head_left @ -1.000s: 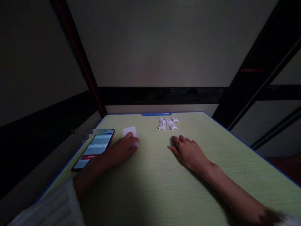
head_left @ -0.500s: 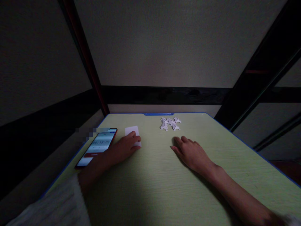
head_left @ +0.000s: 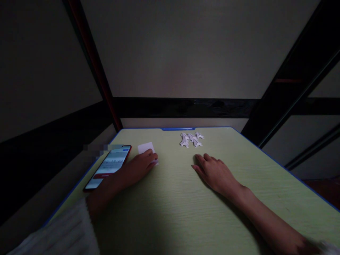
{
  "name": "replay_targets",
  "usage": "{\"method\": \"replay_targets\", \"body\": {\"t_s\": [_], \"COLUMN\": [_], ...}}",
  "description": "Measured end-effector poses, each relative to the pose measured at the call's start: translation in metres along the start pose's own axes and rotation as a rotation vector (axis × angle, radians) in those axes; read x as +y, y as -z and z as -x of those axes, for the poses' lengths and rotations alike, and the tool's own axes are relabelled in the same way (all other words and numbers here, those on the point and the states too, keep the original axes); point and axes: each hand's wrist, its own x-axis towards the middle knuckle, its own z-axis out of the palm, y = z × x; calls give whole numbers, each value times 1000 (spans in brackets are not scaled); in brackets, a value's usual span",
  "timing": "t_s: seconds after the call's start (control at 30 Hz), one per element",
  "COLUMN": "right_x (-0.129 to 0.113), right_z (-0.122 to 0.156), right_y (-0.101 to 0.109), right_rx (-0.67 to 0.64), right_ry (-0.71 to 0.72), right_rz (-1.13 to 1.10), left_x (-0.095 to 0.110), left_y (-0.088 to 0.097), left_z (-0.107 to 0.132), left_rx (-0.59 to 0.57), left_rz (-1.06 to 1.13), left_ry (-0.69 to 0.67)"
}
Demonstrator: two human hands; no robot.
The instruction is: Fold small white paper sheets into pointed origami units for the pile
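Note:
On the left of the table, my left hand (head_left: 146, 160) has its fingers bent and closed on a small white sheet of paper (head_left: 145, 147). The sheet's far part shows beyond the knuckles, with a corner below the fingertips; the rest is under the hand. My right hand (head_left: 212, 170) rests palm down on the tabletop, thumb apart from the fingers, holding nothing. Beyond it lies a cluster of several small white folded paper figures (head_left: 196, 142), which look like origami frogs. They touch or overlap one another.
A phone (head_left: 113, 161) with a running timer on its screen lies beside my left forearm, which partly covers it. The pale green table (head_left: 170, 198) has a blue edge and a blue handle-like strip (head_left: 178, 129) at the far side. A wall (head_left: 183, 53) stands close behind.
The paper under my left hand has turned slightly, its far edge shifting left, and the left fingers have drawn closer together. My right hand has stayed in place. The timer has advanced.

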Motion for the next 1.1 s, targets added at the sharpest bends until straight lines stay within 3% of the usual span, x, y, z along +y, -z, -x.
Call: {"method": "replay_targets", "body": {"t_s": [1.1], "right_x": [-1], "right_z": [1], "right_y": [4], "right_rx": [-23], "right_ry": [1], "right_rz": [-18], "left_x": [2], "left_y": [3], "left_z": [-2], "left_rx": [20], "left_rz": [-73], "left_ry": [-8]}}
